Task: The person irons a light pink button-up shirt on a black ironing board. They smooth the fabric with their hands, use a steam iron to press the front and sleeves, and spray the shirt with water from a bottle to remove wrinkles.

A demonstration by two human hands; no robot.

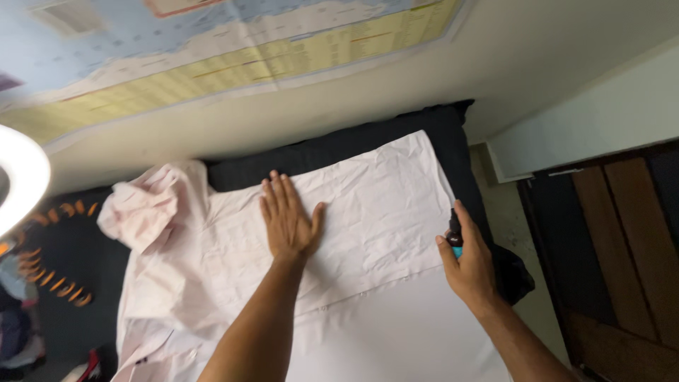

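Note:
A pale pink wrinkled shirt [368, 205] lies spread flat over a black padded surface [396, 138]. My left hand [288, 221] rests palm down on the shirt's middle, fingers together and pointing toward the wall. My right hand [468, 263] is at the shirt's right edge, curled around a small dark object with a teal part [454, 237]; what the object is cannot be made out. The shirt's bunched sleeve and collar [141, 209] lie heaped at the left.
A large map poster [212, 49] hangs on the wall behind. A bright ring light [18, 177] glows at the far left. A dark cloth with orange marks [64, 269] lies left. A wooden door [622, 269] and tiled floor [509, 226] are at the right.

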